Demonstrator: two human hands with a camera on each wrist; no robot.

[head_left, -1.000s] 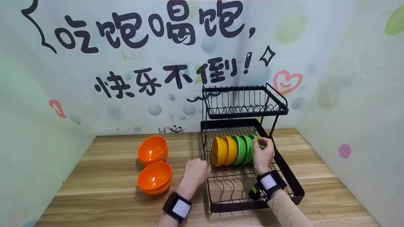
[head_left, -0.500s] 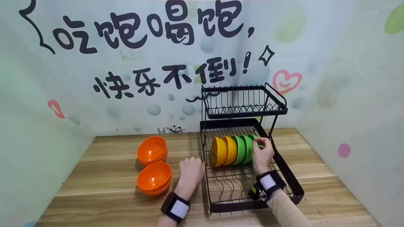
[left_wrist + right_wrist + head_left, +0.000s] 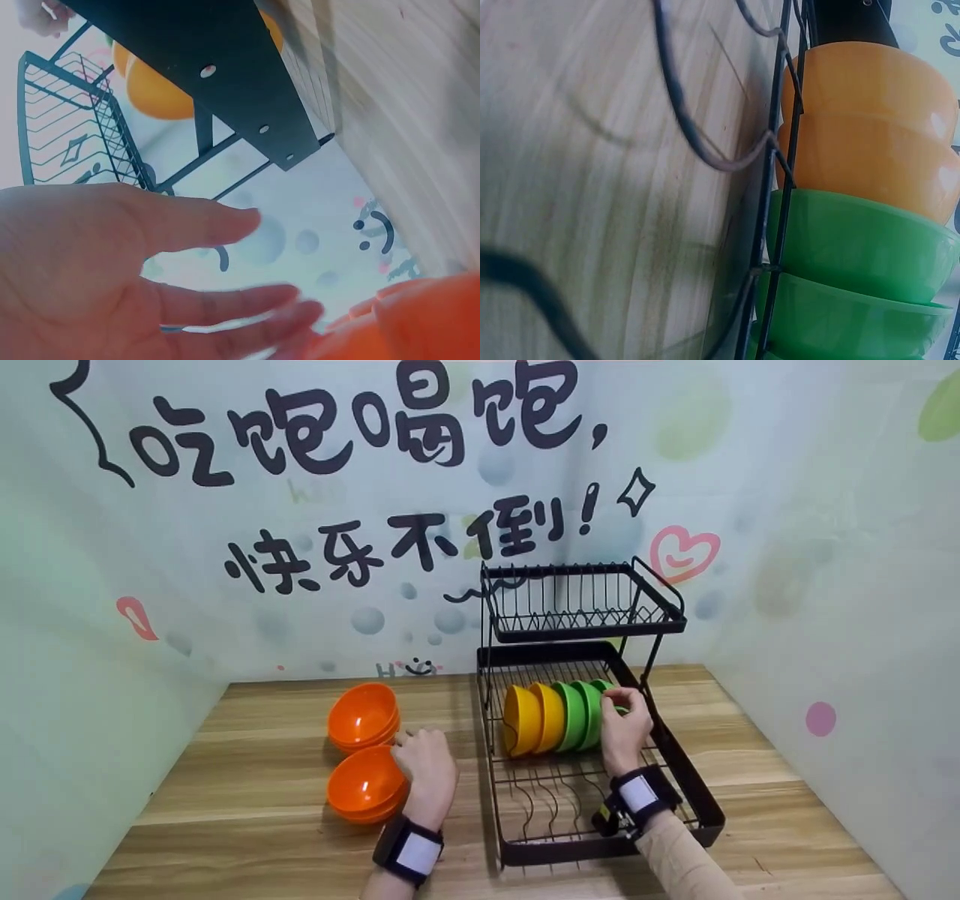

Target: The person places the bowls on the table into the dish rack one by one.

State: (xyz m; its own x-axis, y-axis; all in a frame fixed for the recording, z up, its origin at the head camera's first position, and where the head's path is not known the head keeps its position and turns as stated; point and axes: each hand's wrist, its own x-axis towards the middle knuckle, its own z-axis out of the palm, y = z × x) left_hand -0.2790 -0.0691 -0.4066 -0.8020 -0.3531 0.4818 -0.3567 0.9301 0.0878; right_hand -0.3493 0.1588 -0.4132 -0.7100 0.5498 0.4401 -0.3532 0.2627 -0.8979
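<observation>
My left hand (image 3: 429, 765) is at the right rim of the nearer stack of orange bowls (image 3: 364, 786). In the left wrist view its thumb and fingers stand apart with nothing between them, close to the orange bowls (image 3: 431, 322). A farther orange stack (image 3: 360, 714) leans just behind. On the right, my right hand (image 3: 628, 727) pinches the endmost green bowl, mostly hidden by the fingers. More green bowls (image 3: 573, 716) and yellow bowls (image 3: 523, 721) stand on edge in a row in the black dish rack (image 3: 600, 853). The right wrist view shows green bowls (image 3: 855, 240) below yellow ones (image 3: 877, 82).
The rack's upper tier (image 3: 585, 636) rises over the back of the lower one. Wavy wire dividers (image 3: 553, 810) line its front part. A wooden tabletop (image 3: 247, 787) lies beneath everything, and a printed backdrop (image 3: 315, 510) closes off the rear.
My left hand has moved left from the rack's side to the nearer orange bowls, its fingers loosening. The right hand has stayed at the green bowls.
</observation>
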